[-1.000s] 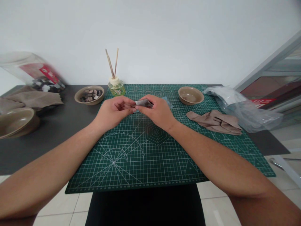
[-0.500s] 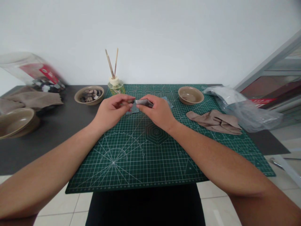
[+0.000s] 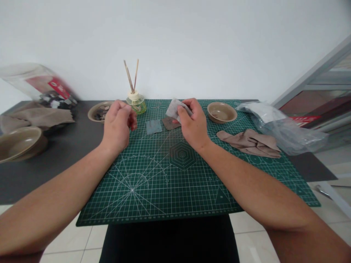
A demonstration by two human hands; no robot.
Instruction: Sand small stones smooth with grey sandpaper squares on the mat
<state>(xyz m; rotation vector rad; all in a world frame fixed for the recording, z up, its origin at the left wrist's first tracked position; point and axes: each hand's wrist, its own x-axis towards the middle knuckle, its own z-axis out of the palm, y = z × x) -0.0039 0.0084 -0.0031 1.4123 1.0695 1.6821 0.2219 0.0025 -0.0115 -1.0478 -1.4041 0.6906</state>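
My right hand [image 3: 193, 124] is raised over the far middle of the green cutting mat [image 3: 175, 175] and pinches a small light grey square piece [image 3: 173, 108]. Below it on the mat lie a blue-grey square piece [image 3: 154, 126] and a brown square piece [image 3: 170, 123]. My left hand [image 3: 118, 125] hovers to the left of them with its fingers curled in, and nothing shows in it. It partly hides a tan bowl [image 3: 96, 112] of small pieces.
A reed diffuser bottle [image 3: 135, 101] stands at the mat's far edge. An empty tan bowl [image 3: 222, 111], a beige cloth [image 3: 251, 143] and a clear plastic bag [image 3: 279, 126] lie to the right. At the left are another bowl [image 3: 19, 142], cloth [image 3: 38, 116] and a tipped jar [image 3: 41, 86].
My hands have parted. The blue-grey and brown pieces now lie on the mat, my right hand has lifted the light grey piece, and my left hand has drawn back to the left.
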